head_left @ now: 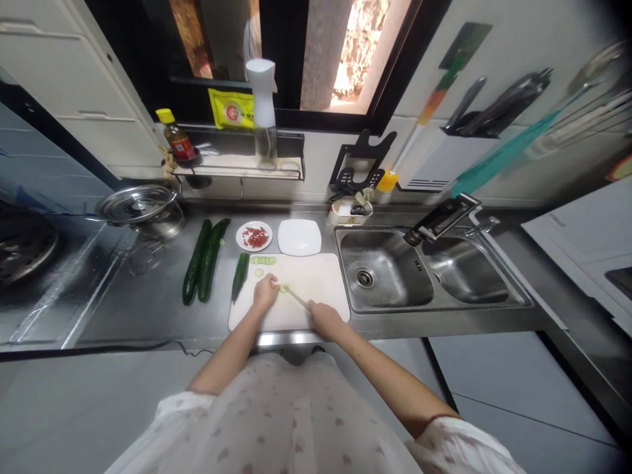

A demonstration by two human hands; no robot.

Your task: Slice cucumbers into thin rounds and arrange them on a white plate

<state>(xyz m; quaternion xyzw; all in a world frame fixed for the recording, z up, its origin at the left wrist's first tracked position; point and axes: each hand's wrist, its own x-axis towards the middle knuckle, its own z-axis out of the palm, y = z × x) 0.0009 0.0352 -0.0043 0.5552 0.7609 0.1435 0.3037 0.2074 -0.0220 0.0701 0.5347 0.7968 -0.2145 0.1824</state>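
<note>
My right hand (326, 321) is closed around the handle of a knife (298, 299). Its narrow blade points left and meets a pale green cucumber slice (284, 288) on the white cutting board (291, 319). Just left of that slice is my left hand (266, 291), fingers curled together; whatever they pinch is too small to make out. Toward the board's back left corner lies a row of cucumber slices (263, 261), with a single slice (259, 272) below it. A cut piece of cucumber (240, 276) rests along the board's left edge.
Two whole cucumbers (204, 263) lie left of the board. Behind it stand a plate of small red pieces (255, 236) and a white square plate (299, 237). A double sink (388, 270) is at the right, a lidded steel pot (148, 209) at the left.
</note>
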